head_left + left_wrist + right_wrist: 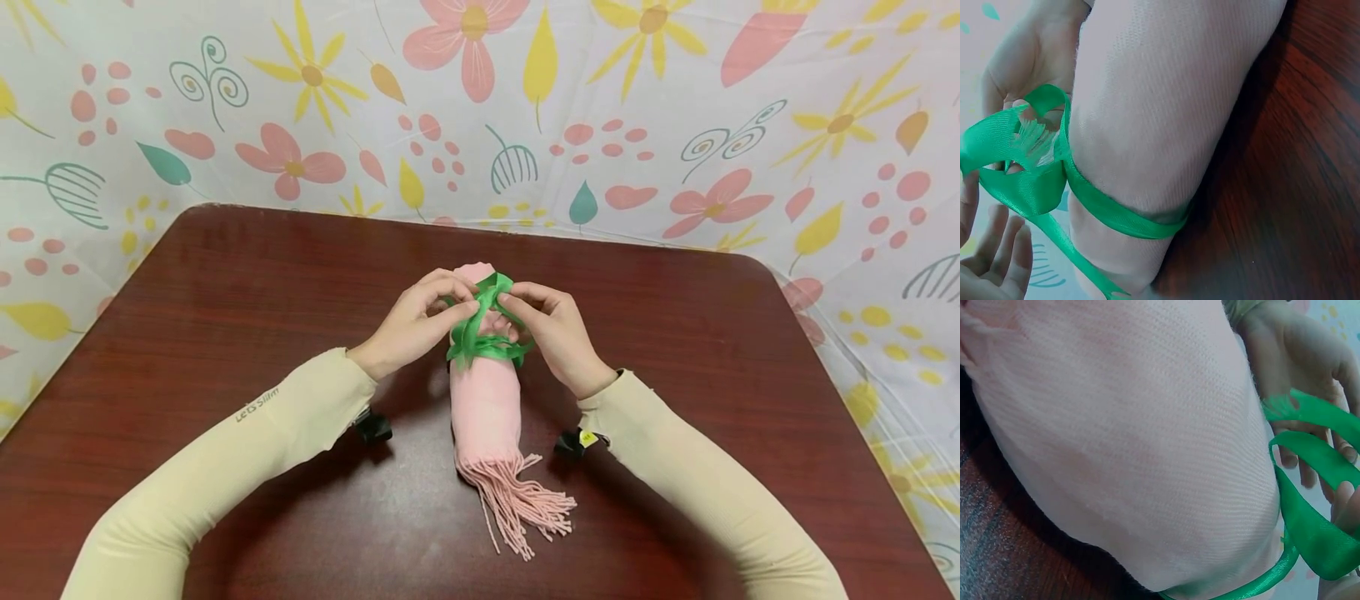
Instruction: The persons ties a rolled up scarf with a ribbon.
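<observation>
A pink scarf with a fringe at its near end lies rolled up on the table. Green ribbon wraps round the roll toward its far half. Above that wrap, my left hand pinches a green ribbon loop between thumb and fingers. From the other side, my right hand pinches the ribbon too, thumb and forefinger close to the left fingertips. A frayed ribbon end shows among the loops in the left wrist view. The roll's underside is hidden.
The dark red-brown wooden table has rounded far corners. Behind it hangs a white cloth printed with flowers and leaves. Black wrist-worn devices show beneath both cream sleeves.
</observation>
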